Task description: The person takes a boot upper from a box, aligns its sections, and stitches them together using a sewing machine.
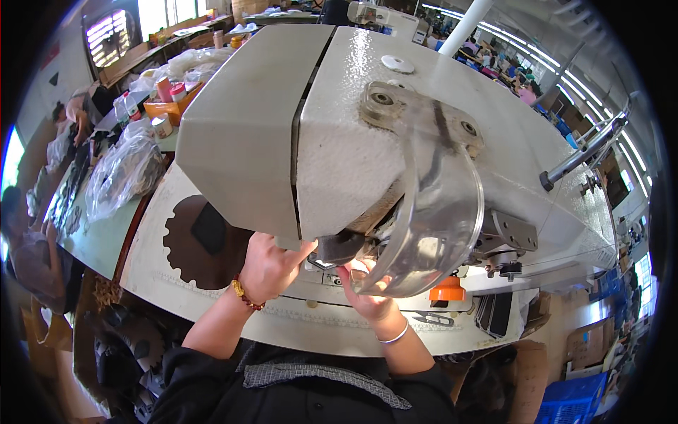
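Note:
A large off-white sewing machine stands over the pale worktable, its head hiding part of the sewing area. My left hand is curled beneath the head's near edge, its fingertips partly hidden. By that wrist lies a brown, notch-edged round piece with a black patch on it. Between my hands sits a dark rounded part. My right hand reaches under the clear curved guard, thumb and fingers bent close together near the needle area. What either hand pinches is hidden.
An orange knob-like item, small thread snips and a stack of dark strips lie at the right of the tabletop. On the left, a side table holds plastic bags and an orange bin. A blue crate stands lower right.

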`<state>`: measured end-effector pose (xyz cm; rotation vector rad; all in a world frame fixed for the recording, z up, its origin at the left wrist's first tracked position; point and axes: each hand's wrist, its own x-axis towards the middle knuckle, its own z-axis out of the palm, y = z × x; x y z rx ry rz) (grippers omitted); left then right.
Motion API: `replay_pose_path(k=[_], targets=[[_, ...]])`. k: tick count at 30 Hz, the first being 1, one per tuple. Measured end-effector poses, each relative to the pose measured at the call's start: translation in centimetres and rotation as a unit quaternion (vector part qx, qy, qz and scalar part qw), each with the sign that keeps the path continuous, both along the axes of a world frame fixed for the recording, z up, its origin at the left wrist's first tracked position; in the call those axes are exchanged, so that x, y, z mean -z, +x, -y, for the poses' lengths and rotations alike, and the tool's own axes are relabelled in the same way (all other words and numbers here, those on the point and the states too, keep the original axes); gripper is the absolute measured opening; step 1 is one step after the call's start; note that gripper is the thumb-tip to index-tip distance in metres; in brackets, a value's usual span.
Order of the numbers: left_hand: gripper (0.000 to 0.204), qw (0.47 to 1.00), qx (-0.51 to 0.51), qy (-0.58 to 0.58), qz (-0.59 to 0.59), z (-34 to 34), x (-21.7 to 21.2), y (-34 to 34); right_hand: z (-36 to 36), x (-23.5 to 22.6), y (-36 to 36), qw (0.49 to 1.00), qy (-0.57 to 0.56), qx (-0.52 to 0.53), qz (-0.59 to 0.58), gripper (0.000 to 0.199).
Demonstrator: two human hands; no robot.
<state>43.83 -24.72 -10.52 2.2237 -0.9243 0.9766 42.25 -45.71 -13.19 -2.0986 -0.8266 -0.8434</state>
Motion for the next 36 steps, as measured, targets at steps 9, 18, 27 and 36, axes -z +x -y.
replay_pose_path(k=[9,18,27,36], targets=[[0.040,0.999,0.009,-0.032,-0.026,-0.1,1.2,1.2,0.1,0.5,0.7,0.998,0.002,0.041,0.045,0.029],[0.032,0.999,-0.028,-0.019,0.020,0.8,-0.6,0.2,0.6,2.1,1.6,0.995,0.035,0.029,0.085,0.038],[0.033,0.998,-0.069,-0.010,-0.003,1.2,1.8,0.4,0.5,0.4,1.6,0.992,-0.019,0.039,0.122,0.027],[0.025,0.988,-0.141,0.011,0.067,2.4,-1.7,-1.0,0.0,-0.1,2.1,0.989,0.022,0.024,0.143,0.013]])
